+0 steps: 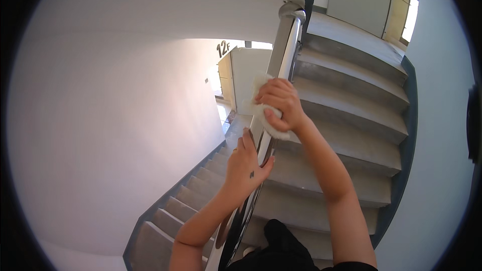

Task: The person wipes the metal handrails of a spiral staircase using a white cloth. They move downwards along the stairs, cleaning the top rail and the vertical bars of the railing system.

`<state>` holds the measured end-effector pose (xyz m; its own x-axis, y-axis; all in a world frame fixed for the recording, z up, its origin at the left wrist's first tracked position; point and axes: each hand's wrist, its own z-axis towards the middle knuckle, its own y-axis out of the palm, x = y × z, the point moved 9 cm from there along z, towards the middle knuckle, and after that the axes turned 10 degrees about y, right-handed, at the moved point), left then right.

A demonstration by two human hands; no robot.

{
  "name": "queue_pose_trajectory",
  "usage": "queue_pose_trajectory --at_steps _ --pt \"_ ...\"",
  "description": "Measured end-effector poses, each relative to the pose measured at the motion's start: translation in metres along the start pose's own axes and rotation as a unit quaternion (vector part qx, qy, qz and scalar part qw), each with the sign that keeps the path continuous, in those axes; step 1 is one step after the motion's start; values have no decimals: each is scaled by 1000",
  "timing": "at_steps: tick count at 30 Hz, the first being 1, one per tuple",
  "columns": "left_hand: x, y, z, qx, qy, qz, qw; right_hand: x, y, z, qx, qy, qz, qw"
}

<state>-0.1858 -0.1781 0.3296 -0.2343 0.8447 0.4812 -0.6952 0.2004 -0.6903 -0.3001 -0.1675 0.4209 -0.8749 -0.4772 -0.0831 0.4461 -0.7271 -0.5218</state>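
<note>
A shiny metal stair handrail (pixel 281 51) slopes through the middle of the head view. Around a pale, fluffy cloth (pixel 278 132), the fingers of my right hand (pixel 280 103) are curled, and the cloth lies against the rail. Lower down, my left hand (pixel 246 160) rests on the same handrail, fingers along its far side and thumb across the near side. My left palm is hidden, as is the part of the rail beneath the cloth.
Concrete steps (pixel 346 120) rise on the right to a landing with a grey door panel (pixel 359 0). Left of the rail, another flight (pixel 196 192) runs along a white wall (pixel 113 120). A floor marking (pixel 223 49) is on the wall. A dark skirting (pixel 410 113) edges the right wall.
</note>
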Motion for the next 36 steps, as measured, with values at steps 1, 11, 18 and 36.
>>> queue_pose_trajectory --at_steps 1,11,18,36 --pt "1 0 2 -8 -12 -2 1000 14 -5 8 7 -1 2 1000" --pt "0 -4 -4 -18 -116 -12 993 127 -51 78 61 32 9 998" --pt "0 -12 -6 30 -100 15 994 90 -45 61 100 81 10 992" --pt "3 5 36 43 -115 83 989 36 -12 43 -93 18 15 995"
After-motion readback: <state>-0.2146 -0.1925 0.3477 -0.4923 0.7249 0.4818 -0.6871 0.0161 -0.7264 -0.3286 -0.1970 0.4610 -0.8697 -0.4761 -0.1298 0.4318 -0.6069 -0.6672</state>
